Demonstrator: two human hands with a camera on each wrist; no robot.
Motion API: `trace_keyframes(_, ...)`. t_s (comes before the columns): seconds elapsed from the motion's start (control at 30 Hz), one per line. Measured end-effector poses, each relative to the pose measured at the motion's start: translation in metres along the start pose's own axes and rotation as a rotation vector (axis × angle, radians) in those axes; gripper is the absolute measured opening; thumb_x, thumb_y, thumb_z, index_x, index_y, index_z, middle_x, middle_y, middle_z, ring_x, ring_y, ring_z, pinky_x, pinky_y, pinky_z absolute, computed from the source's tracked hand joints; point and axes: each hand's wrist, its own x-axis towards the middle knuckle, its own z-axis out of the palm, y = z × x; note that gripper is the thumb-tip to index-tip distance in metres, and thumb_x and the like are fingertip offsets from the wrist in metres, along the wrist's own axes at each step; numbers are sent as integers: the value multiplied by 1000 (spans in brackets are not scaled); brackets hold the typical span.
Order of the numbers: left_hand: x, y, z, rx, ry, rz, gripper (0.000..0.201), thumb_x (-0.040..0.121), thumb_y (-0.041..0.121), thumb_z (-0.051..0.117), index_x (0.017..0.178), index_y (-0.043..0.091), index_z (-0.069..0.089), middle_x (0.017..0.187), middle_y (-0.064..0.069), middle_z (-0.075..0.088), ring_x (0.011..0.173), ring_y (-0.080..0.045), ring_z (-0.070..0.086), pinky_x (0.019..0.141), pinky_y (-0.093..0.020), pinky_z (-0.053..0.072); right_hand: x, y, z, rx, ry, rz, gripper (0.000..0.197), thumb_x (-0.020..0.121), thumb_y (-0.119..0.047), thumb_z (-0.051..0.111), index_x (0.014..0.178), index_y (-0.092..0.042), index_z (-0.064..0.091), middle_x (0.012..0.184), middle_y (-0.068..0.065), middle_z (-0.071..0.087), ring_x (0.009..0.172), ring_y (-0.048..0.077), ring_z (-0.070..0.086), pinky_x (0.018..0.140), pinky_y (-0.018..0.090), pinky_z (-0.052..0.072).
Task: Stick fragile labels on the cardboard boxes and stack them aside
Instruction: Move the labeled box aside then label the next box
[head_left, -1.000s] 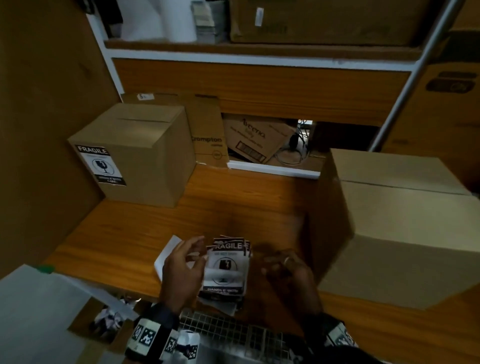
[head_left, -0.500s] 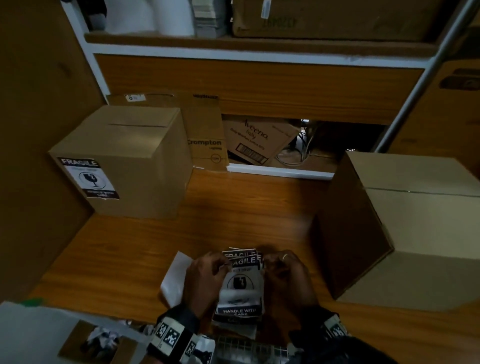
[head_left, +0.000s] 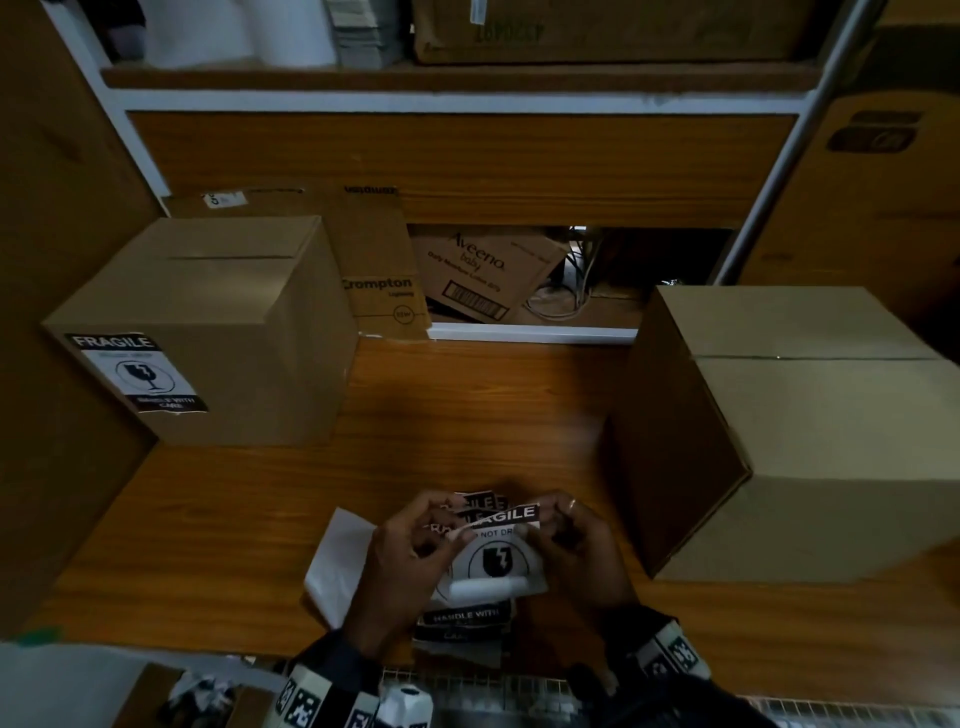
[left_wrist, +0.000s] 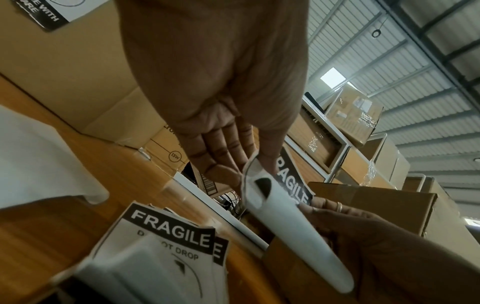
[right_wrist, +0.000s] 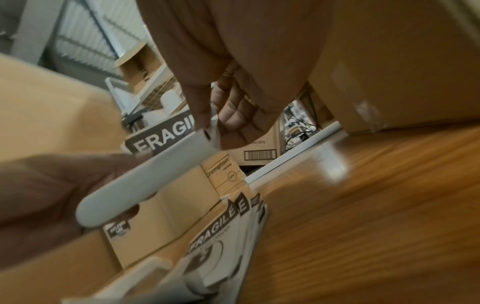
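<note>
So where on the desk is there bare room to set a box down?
Bare wood lies between the labelled box and the unlabelled box, from the white ledge forward to the hands. It is crowded at the near edge: label stack, white sheet.

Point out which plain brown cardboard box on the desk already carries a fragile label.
The left brown cardboard box: a black-and-white FRAGILE label is on its side. The right box shows none.

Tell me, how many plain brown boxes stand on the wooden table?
2: one at the left, already wearing a fragile label, and one unlabelled at the right. Others may be out of frame.
</note>
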Motion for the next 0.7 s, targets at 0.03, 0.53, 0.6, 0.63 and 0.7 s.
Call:
trace_keyframes(0.03, -1, 2, 2, -42, -4, -30, 28, 89, 15, 76, 114, 26, 68, 97, 5, 75, 81, -14, 74, 67, -34, 62, -2, 0, -5, 32, 29, 8, 13, 91, -6, 73, 91, -18, 67, 80, -5, 73, 75, 6, 69, 70, 21, 55)
trace_keyframes(0.53, -5, 10, 44, -266, -41, -135, 19, 100, 18, 58, 101, 13, 77, 101, -9, 78, 96, -30, 74, 87, -52, 58, -23, 16, -40, 181, 232, 15, 10, 91, -11, 70, 87, -2, 71, 81, 12, 77, 79, 26, 75, 74, 44, 61)
trace_keyframes(0.6, -7, 14, 49, -320, -54, -170, 20, 100, 16, 57, 100, 10, 76, 101, -12, 78, 96, -32, 74, 87, -54, 58, -27, 13, -43, 222, 250, 24, 18, 89, -16, 70, 85, 2, 69, 80, 16, 75, 78, 28, 74, 73, 45, 59)
trace_keyframes(0.63, -8, 17, 50, -351, -64, -183, 20, 99, 15, 57, 100, 9, 76, 101, -14, 77, 96, -34, 73, 87, -54, 58, -29, 12, -44, 225, 250, 23, 20, 90, -17, 70, 84, 1, 68, 80, 17, 74, 78, 30, 73, 72, 47, 59)
trace_keyframes(0.7, -10, 21, 54, -376, -75, -187, 19, 98, 15, 58, 98, 10, 77, 100, -17, 76, 96, -38, 72, 85, -52, 58, -33, 9, -48, 221, 235, 11, 22, 93, -22, 74, 80, -5, 69, 82, 20, 73, 82, 39, 71, 73, 52, 58)
